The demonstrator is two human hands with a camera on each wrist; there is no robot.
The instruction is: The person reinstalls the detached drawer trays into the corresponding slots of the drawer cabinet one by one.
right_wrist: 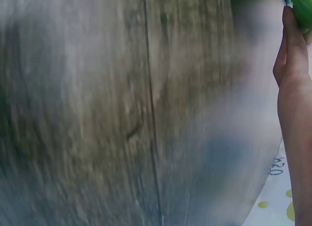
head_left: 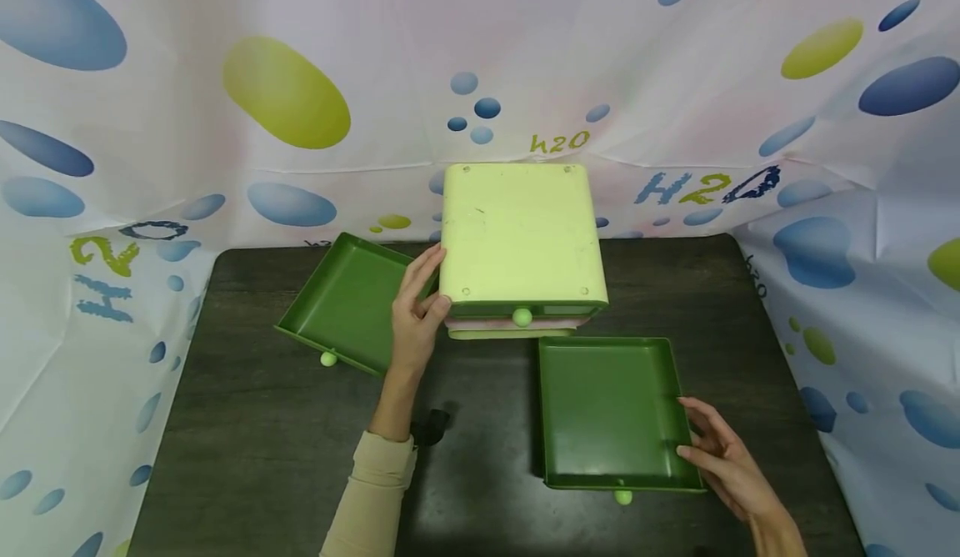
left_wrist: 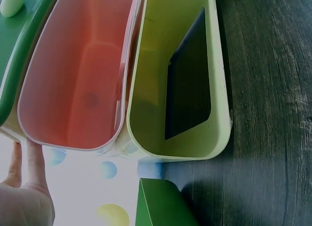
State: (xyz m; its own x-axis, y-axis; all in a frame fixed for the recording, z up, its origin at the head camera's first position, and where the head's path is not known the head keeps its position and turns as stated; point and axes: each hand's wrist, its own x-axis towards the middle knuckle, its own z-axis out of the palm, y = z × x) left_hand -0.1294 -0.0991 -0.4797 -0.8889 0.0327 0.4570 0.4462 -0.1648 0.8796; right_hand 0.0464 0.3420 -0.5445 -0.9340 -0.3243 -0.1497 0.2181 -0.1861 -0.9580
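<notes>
A small cabinet with a lime top stands at the back middle of the dark table. A green drawer front with a pale green knob fills its upper tier. Below it, the left wrist view shows a pink compartment and a lime compartment, both without drawers. My left hand touches the cabinet's left side with extended fingers. My right hand grips the right rim of an empty green drawer, thumb over the inside. Another green drawer lies askew behind my left hand.
A small black object lies beside my left wrist on the dark table. A white sheet printed with blue and lime spots hangs behind the table and along both sides.
</notes>
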